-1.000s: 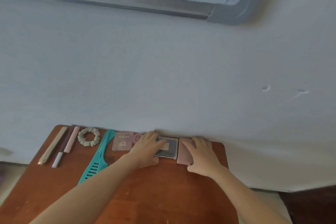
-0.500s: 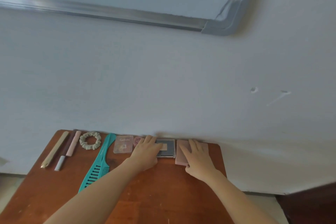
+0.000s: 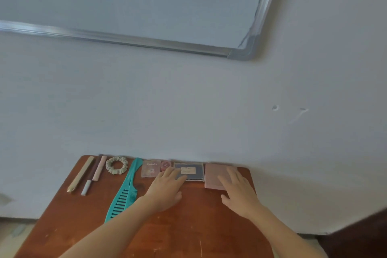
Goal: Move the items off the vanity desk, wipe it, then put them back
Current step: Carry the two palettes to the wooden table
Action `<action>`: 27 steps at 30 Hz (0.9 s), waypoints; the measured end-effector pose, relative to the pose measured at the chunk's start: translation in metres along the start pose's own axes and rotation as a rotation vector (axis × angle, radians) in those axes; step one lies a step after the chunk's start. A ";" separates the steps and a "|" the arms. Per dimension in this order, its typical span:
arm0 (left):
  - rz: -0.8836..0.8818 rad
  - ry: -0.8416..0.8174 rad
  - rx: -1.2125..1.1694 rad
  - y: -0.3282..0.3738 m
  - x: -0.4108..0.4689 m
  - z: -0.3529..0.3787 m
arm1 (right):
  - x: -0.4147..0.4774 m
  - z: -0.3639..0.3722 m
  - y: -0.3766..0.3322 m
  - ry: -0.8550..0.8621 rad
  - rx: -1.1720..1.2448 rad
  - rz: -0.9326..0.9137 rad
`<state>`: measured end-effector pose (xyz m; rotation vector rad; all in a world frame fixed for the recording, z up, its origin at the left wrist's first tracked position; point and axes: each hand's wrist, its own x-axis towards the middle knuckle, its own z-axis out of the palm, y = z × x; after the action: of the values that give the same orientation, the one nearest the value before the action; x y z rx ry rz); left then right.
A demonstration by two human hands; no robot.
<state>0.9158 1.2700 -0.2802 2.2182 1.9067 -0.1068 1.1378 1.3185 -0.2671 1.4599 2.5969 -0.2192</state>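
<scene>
Along the far edge of the desk [image 3: 188, 226] — pens, scrunchie [image 3: 116, 165], teal comb [image 3: 125, 190], compacts. Left hand [image 3: 165, 189] flat, fingers spread, tips on the dark palette [image 3: 192, 170]. Right hand [image 3: 238, 192] flat on the pink case [image 3: 215, 174] near the far right corner — grasping nothing.

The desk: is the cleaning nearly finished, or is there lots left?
I can't tell if it's been wiped; no cloth shows. Everything sits in a neat row along the desk back edge: pens, scrunchie, teal comb, small compacts. The left hand rests on the dark palette, the right hand on the pink case. So it's either starting or ending.
</scene>
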 end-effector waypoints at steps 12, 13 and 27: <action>0.255 0.082 -0.032 -0.029 -0.034 -0.014 | -0.081 0.003 -0.066 0.126 0.026 0.351; 0.288 0.094 -0.040 -0.032 -0.039 -0.015 | -0.090 0.004 -0.076 0.135 0.029 0.394; 0.834 0.133 -0.160 0.002 -0.128 -0.015 | -0.258 0.021 -0.203 0.249 -0.010 0.881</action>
<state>0.8959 1.1494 -0.2407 2.7356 0.8537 0.3171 1.0973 0.9951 -0.2239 2.5605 1.8235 0.0941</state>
